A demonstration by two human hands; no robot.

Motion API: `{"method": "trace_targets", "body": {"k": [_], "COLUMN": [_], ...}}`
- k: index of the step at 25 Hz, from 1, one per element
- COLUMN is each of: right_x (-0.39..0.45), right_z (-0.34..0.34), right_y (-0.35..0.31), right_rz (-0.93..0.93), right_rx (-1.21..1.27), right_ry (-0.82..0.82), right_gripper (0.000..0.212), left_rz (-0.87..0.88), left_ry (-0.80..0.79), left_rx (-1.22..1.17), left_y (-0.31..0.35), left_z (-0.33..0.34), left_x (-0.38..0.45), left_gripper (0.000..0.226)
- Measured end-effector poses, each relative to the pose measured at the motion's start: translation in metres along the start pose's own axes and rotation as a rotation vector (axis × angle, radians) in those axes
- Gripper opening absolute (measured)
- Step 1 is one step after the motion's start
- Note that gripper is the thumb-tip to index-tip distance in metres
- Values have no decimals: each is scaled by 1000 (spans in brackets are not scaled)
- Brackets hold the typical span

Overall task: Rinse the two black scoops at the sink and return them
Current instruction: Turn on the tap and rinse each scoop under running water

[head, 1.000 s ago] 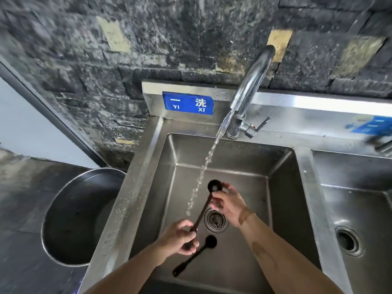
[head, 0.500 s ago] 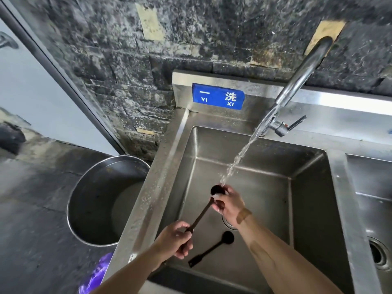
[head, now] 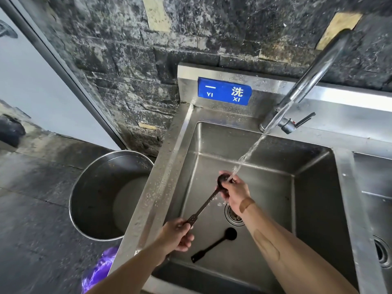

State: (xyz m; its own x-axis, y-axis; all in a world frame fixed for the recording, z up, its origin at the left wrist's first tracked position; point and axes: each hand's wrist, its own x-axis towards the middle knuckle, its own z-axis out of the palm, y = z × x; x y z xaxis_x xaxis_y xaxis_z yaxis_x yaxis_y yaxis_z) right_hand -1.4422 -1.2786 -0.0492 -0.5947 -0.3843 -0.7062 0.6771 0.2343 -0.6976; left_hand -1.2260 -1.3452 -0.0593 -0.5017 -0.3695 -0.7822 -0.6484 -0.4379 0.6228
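A steel pot [head: 110, 196] stands on the floor left of a steel sink [head: 169, 166], where two black scoops are in view: one held under the stream from the single faucet [head: 314, 71], the other scoop [head: 214, 245] lying flat on the basin floor just below the drain [head: 233, 215]. The left hand [head: 178, 234] is closed around the handle end of the held scoop [head: 203, 206], while the right hand [head: 233, 189], fingers curled, cups its bowl under the water. The basin's right half lies bare.
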Motion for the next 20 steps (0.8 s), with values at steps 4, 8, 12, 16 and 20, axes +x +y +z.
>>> {"method": "trace_targets", "body": {"k": [4,8,12,16,20], "right_x": [0,-4,-5,-6,-7], "right_z": [0,-3,-10,-17,-19], "right_y": [-4,-10,-18,-26,-29], "right_rz": [19,-4,42,86,69], "right_rx": [58,76,150,248,294], "right_ry": [-35,-48,-133,-200,-192], "right_gripper": [47,41,57,59,39], "left_rz": [-2,-20,-100,-187,-165], "left_ry": [-8,-9,36,61,67], "left_rx": [-25,-50,-215,-586,-740], "left_y": [1,2,5,12,16], "left_z": [2,4,9,14,21], "left_x": [3,5,5,4,7], "left_gripper": [15,16,16,22,12]}}
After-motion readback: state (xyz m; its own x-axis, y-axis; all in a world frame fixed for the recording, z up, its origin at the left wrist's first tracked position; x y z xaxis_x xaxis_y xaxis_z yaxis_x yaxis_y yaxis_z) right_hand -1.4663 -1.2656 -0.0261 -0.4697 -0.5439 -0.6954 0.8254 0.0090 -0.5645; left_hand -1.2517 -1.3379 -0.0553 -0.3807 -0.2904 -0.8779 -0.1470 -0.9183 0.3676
